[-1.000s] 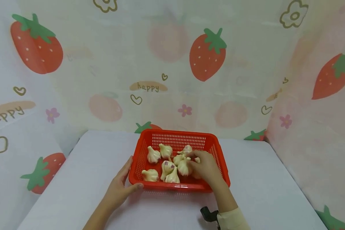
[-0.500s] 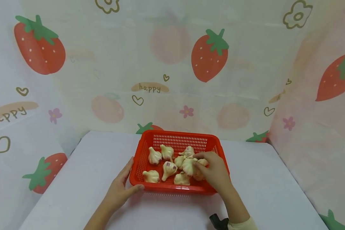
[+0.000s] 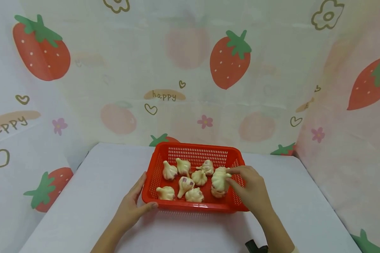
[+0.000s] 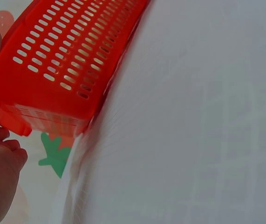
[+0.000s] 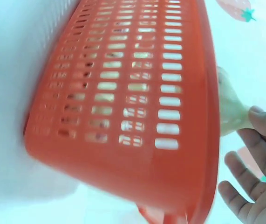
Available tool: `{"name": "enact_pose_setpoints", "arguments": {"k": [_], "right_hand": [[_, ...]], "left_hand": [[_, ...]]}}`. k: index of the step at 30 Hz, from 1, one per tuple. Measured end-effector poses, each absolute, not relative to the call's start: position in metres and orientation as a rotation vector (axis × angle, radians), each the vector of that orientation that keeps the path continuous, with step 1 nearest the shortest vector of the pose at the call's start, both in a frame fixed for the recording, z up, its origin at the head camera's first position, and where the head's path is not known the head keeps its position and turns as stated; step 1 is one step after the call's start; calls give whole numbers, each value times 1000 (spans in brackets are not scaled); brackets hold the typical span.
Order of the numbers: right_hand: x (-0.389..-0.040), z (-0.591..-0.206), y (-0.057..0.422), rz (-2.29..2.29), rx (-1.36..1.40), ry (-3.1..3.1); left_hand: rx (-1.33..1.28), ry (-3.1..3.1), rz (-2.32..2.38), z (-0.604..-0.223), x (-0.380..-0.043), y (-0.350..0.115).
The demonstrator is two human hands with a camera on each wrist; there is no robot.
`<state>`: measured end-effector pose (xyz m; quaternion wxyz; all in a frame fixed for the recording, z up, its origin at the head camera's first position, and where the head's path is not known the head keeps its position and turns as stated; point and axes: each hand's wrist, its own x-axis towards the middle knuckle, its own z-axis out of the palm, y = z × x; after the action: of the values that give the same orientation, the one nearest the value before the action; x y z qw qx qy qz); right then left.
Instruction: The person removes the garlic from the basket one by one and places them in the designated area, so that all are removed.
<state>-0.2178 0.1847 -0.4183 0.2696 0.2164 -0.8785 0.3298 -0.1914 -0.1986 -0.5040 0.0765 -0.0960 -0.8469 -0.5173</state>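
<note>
A red plastic basket [image 3: 196, 206] with slotted walls stands on the white table and holds several pale garlic bulbs [image 3: 169, 170]. At its front left corner my left hand [image 3: 131, 208] grips the basket, thumb on the front rim and fingers along the left side. Thumb and forefinger of my right hand [image 3: 254, 189] pinch one garlic bulb [image 3: 220, 181] by its stem, over the right part of the basket. In the right wrist view that held bulb [image 5: 230, 107] shows above the rim, the other fingers loosely bent. Another bulb lies partly hidden beneath it.
A black device [image 3: 255, 247] sits by the right wrist at the lower edge. White cloth [image 3: 291, 200] covers the table around the basket. Strawberry-printed sheets [image 3: 190, 70] stand behind and on both sides.
My right hand has moved right with the pinched garlic bulb, from mid-basket to its right part. A bulb near the front wall has rolled and turned. The left hand stays on the basket.
</note>
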Motion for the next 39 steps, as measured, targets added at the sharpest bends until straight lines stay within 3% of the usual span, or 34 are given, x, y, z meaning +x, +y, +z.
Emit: {"name": "enact_pose_setpoints", "arguments": {"k": [24, 39], "right_hand": [[-212, -405, 244, 1003, 465, -2248], [-236, -418, 283, 1044, 155, -2204]], "left_hand": [[-290, -2583, -1509, -509, -193, -199], [-276, -2597, -1466, -504, -190, -202]]}}
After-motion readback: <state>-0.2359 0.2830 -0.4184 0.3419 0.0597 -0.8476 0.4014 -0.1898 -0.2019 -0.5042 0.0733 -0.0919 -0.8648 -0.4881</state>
